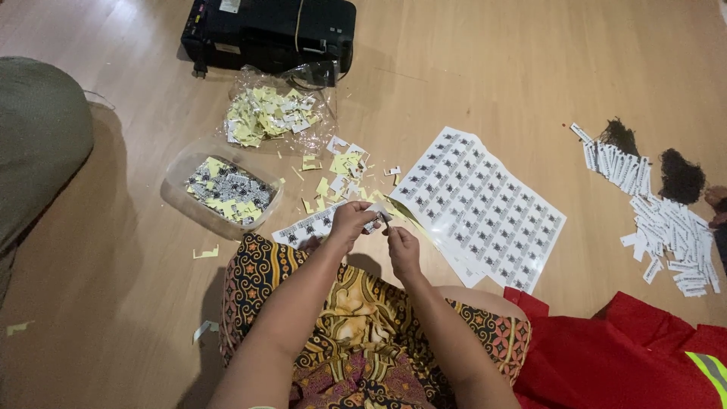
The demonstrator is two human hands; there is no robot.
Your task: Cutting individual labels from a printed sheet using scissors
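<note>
Hands: two, both the person's own, meeting just above the patterned cloth (pixel 356 303) over their lap.
Left hand (pixel 350 224): fingers pinched together on a small sticker (pixel 381 214), thumb side up.
Right hand (pixel 403 246): fingertips closed on the same sticker from the other side, so both hands clamp that one little piece.
The sticker: tiny, white with a dark print, roughly rectangular; too small to tell more. It sits in the air between the two hands, near the edge of the big sheet.
Sticker sheets: I count one big sheet (pixel 478 208) flat on the floor (pixel 113 318) to the right of the hands, rows of small dark-printed labels on white, with at least one more sheet peeking out under it. One smaller strip (pixel 312 226) lies partly under the left hand.
Tub: one clear plastic tub (pixel 221 191) left of the hands, filled with peeled printed pieces and yellow backing bits.
Bag: one clear plastic bag (pixel 276 113) further up, full of yellow and white scraps.
Loose scraps: a scatter of yellow bits (pixel 344 170) between bag and hands, too many to count.
Printer: one black printer (pixel 269 32) at the top edge.
Tags: a spread of white tags (pixel 666 227) far right, uncountable, beside two dark thread bundles (pixel 680 176).
Red cloth (pixel 628 356): bottom right.
</note>
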